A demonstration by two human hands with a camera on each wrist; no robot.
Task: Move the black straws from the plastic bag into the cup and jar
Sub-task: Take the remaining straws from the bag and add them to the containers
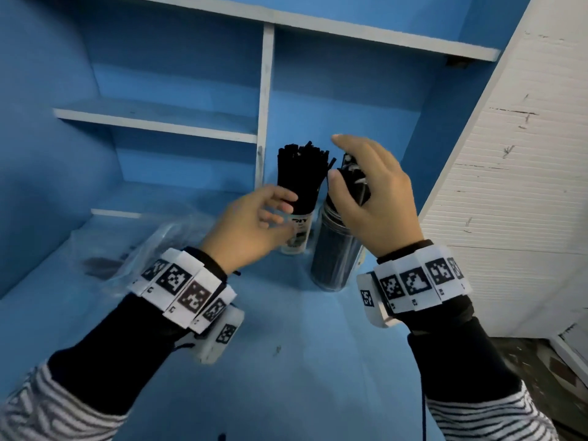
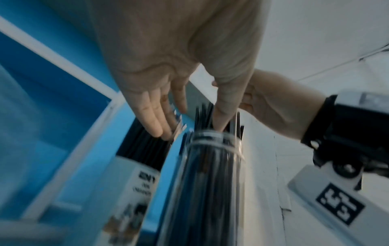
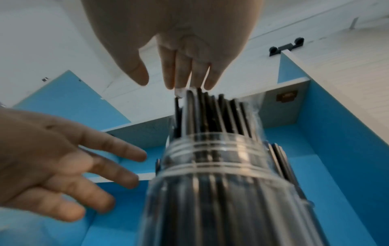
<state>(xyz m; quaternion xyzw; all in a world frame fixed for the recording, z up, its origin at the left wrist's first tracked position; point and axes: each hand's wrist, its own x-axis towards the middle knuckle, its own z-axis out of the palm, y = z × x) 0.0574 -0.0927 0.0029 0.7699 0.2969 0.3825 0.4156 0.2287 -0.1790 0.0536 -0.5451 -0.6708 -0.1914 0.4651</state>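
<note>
Black straws fill the cup and, at its three o'clock, the jar; both hands hover loose-fingered, holding nothing; bag, nine o'clock, looks nearly emptied.

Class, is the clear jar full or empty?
Full: black straws pack the jar and stick out above its rim.

Blue counter with a dark speck on it; blue back wall, white shelves and a white upright divider; scuffed white panel at right; small black bracket on the panel's edge
</note>
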